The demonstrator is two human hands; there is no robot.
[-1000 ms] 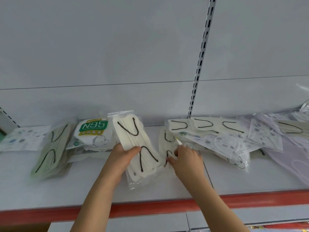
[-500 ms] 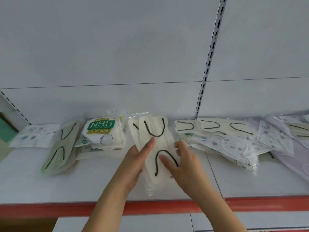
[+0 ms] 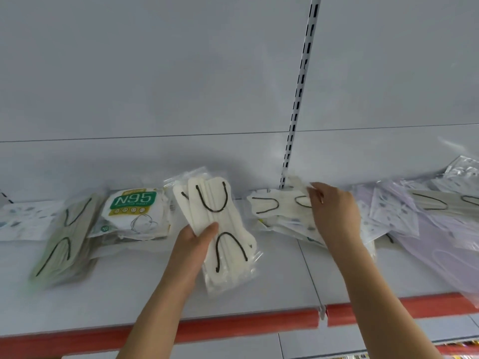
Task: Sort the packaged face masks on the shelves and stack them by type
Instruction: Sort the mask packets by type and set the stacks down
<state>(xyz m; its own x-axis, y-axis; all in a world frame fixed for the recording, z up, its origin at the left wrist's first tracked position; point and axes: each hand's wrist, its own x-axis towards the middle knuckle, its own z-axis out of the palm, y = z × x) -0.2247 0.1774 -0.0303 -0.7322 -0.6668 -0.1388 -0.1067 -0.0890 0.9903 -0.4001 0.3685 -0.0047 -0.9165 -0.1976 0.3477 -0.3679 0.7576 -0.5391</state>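
Stack in hand: we are holding a stack of cream masks with black ear loops (image 3: 220,229) in clear bags, tilted up off the shelf (image 3: 129,294) at its middle front.
Left hand: our left hand (image 3: 193,251) is gripping that stack by its left edge, thumb lying across the top pack.
Right hand: our right hand (image 3: 334,216) is reaching over to the mixed pile (image 3: 280,213) further right, fingers curling onto a matching cream pack there.
Handling: we are judging these packs light, soft and slick in their film, so they are likely to fan out or slide; we are better off pinching across the whole edge than lifting by a corner.
Neighbours: N95 packs (image 3: 133,211) are sitting just left of the stack, olive-green masks (image 3: 64,237) beyond them, lilac packs (image 3: 427,229) at far right.
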